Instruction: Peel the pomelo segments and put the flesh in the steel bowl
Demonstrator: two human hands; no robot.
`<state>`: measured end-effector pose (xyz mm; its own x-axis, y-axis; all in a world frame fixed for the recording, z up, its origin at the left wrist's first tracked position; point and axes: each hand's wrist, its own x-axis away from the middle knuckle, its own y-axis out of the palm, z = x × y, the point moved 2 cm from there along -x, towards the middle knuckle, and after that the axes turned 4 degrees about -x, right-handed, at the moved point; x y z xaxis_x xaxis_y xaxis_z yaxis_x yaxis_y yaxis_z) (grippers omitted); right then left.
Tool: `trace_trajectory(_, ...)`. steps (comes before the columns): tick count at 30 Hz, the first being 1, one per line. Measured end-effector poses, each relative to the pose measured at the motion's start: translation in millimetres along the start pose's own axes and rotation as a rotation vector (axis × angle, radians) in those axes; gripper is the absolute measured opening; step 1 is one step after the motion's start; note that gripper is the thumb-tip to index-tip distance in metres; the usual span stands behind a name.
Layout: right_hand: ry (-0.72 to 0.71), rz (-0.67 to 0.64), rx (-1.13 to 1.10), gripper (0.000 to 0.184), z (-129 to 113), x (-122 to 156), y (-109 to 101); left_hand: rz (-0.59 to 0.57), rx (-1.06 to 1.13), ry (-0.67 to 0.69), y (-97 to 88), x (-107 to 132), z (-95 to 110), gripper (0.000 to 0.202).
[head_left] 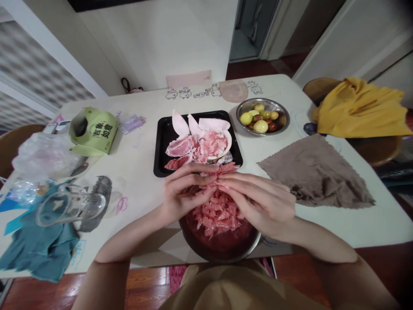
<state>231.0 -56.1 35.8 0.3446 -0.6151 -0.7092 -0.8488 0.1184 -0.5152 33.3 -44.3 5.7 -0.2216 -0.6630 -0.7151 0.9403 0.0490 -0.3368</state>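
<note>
Both my hands meet over a metal bowl (248, 249) at the table's near edge, heaped with pink grapefruit flesh (217, 215). My left hand (183, 189) and my right hand (261, 198) both pinch one pink grapefruit segment (211, 183) held between their fingertips, just above the heap. Behind them lies a black tray (160, 148) with peeled segments and pale pink peel pieces (200, 140).
A steel bowl of small yellow and red fruits (262, 116) sits back right. A brown cloth (314, 172) lies to the right, a yellow cloth (358, 107) on a chair. Left: a green box (93, 131), a glass jug (69, 206) on its side, a teal cloth (38, 249), plastic bags (41, 155).
</note>
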Motion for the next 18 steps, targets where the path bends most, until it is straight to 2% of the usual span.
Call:
trace_trajectory(8, 0.067, 0.074, -0.116, 0.015, 7.4, -2.4, 7.2, -0.009, -0.021, -0.017, 2.2, -0.6, -1.9, 0.030)
trace_trajectory(11, 0.112, 0.101, -0.185, 0.016, 14.2, -4.0, 12.2, 0.004, -0.030, -0.107, 4.4, -0.3, -5.3, 0.025)
trace_trajectory(14, 0.169, 0.070, -0.251, 0.015, 22.0, -4.9, 17.0, 0.002, -0.061, -0.224, 6.3, 0.3, -8.6, 0.022)
trace_trajectory(18, 0.231, 0.034, -0.304, 0.016, 27.1, -2.8, 18.5, 0.015, -0.084, -0.269, 6.0, -0.1, -9.6, 0.027)
